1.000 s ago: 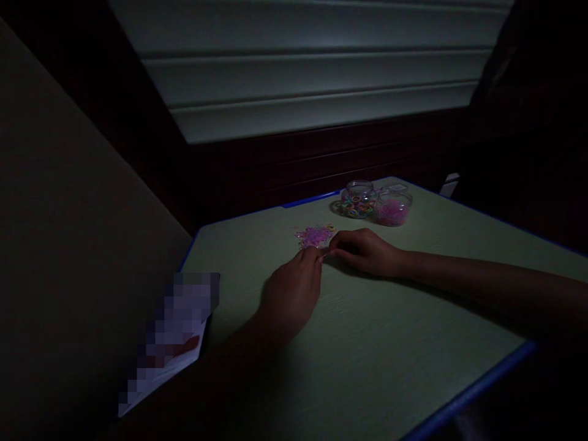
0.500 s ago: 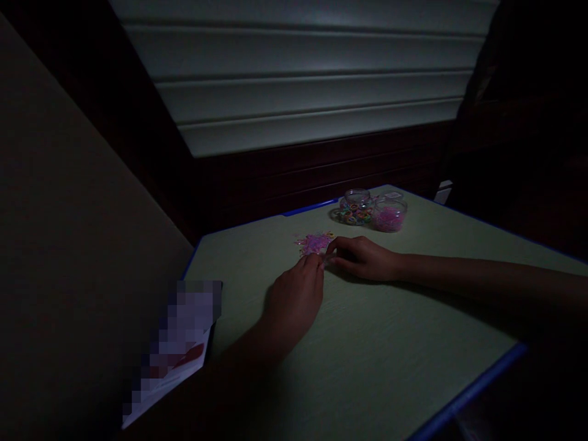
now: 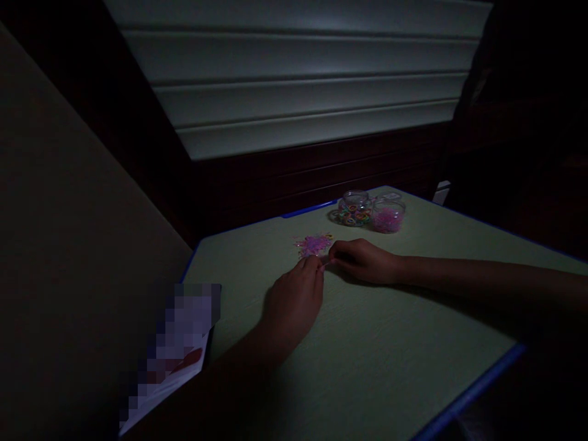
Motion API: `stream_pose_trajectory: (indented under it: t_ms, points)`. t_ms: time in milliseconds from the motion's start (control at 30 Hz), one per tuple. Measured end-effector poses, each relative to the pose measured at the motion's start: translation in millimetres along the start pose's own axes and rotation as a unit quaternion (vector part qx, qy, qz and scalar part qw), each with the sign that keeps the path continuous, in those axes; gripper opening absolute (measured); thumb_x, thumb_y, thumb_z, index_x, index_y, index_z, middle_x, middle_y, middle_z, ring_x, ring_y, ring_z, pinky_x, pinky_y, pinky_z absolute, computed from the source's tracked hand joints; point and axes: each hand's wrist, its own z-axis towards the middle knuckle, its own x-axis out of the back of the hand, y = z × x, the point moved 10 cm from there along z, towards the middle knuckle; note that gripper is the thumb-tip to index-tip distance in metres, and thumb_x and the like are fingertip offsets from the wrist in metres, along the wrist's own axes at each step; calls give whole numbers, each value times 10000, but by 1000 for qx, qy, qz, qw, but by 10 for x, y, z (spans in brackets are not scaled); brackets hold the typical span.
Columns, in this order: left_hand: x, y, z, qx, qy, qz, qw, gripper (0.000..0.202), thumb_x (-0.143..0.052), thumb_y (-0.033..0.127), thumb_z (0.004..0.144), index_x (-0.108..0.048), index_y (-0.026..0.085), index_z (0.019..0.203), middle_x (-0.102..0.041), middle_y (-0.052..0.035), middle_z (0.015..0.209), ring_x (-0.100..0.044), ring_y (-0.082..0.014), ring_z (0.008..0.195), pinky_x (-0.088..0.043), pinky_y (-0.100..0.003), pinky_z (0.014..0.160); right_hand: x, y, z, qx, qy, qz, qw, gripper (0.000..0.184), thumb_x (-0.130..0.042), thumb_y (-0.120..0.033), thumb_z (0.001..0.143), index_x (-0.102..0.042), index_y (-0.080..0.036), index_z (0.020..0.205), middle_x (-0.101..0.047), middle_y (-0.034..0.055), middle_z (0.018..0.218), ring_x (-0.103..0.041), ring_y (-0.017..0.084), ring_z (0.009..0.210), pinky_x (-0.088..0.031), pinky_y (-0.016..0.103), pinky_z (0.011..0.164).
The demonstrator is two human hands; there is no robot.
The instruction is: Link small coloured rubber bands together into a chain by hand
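My left hand [image 3: 294,300] is closed in a pinch just in front of a loose pile of small pink and purple rubber bands [image 3: 314,244]. To its right, my right hand [image 3: 365,260] is also pinched, its forearm lying across the table. A thin pink rubber band [image 3: 326,264] stretches between the fingertips of both hands. A few yellow bands show at the pile's right edge. The dim light hides fine detail at the fingertips.
Behind the hands stand a clear jar of multicoloured bands [image 3: 354,210] and a clear jar of pink bands [image 3: 388,218]. A blurred-out printed packet or booklet [image 3: 184,349] lies at the left edge of the green table [image 3: 390,349]. White shutters [image 3: 312,55] rise behind.
The right fingers have closed into a tighter pinch, and a pink band now shows drawn out between both hands. The left hand has hardly moved.
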Motion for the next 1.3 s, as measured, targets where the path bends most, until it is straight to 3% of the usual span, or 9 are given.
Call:
stream_pose_trajectory:
  t_ms: [500,633,733,833,1033,1133,1300]
  points:
    - [-10,23,4,-11,-10,-1,1000,231,-301,284,931,-519,218,968,-611,-23,964,-596,-149,815,-399,-255,708,47,-95,-119,18,-9,-29,999,199,-448,-287,882,-579,-138,900,-612,48,780,-518,111,664,-375,217,613]
    - [-5,24,8,-15,-11,-1,1000,235,-290,277,931,-517,219,950,-604,-18,936,-591,-146,794,-395,-255,699,180,-19,-175,21,-13,-91,996,182,-452,-221,868,-599,-143,941,-641,70,848,-551,125,717,-384,225,638]
    - [4,31,7,-19,-7,-6,1000,231,-291,271,928,-516,219,930,-596,-12,920,-583,-137,773,-393,-248,694,405,47,-195,18,9,-156,987,193,-443,-218,869,-610,-143,935,-647,71,844,-553,124,702,-375,224,627]
    - [-4,36,5,-22,-11,-8,1000,233,-290,272,926,-516,216,916,-588,-10,905,-571,-133,752,-392,-244,679,724,81,-204,1,64,-272,960,215,-438,-238,869,-629,-148,906,-652,86,868,-561,139,734,-362,233,637]
    - [6,48,5,-25,-8,-4,1000,221,-304,263,918,-518,218,885,-576,-3,897,-559,-126,737,-387,-243,670,1301,375,-316,-181,145,-406,884,261,-417,-254,859,-659,-168,904,-658,79,878,-565,146,681,-319,240,563]
    - [6,57,5,-28,-9,2,1000,215,-311,257,915,-517,217,866,-570,-1,880,-557,-126,731,-385,-244,665,1402,450,-363,-218,155,-439,857,284,-401,-252,860,-669,-181,919,-662,81,912,-581,166,730,-318,252,566]
    - [-1,62,2,-29,-12,6,999,215,-312,252,914,-519,216,864,-568,-1,881,-562,-128,746,-385,-246,676,1429,546,-395,-248,147,-464,838,300,-396,-256,861,-677,-181,935,-663,92,948,-591,182,776,-319,261,574]
